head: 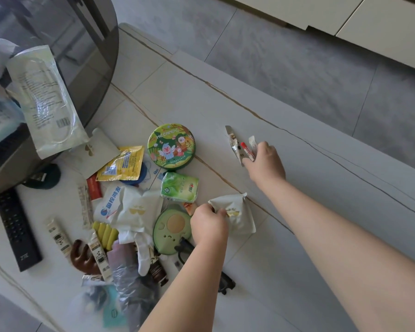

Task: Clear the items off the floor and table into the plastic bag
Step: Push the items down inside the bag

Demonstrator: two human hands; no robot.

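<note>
My left hand point(209, 225) grips a white paper packet point(240, 219) with a gold mark, low over the white table. My right hand point(265, 161) is farther out, closed on several small sachets point(237, 146), one silver strip and one with a red end. Between and left of the hands lie a round green candy tin point(171, 146), a green tissue pack point(179, 187), a yellow sachet point(122, 165), a green avocado-shaped gadget point(171, 227) and other wrappers. A crumpled clear plastic bag point(127, 271) lies at the lower left.
A black remote point(17, 232) lies at the left. A dark glass round table point(86, 32) stands at the top left with a clear sealed pouch point(46, 99) hanging over its edge. Grey tiled floor point(297, 63) runs beyond the white table's far edge.
</note>
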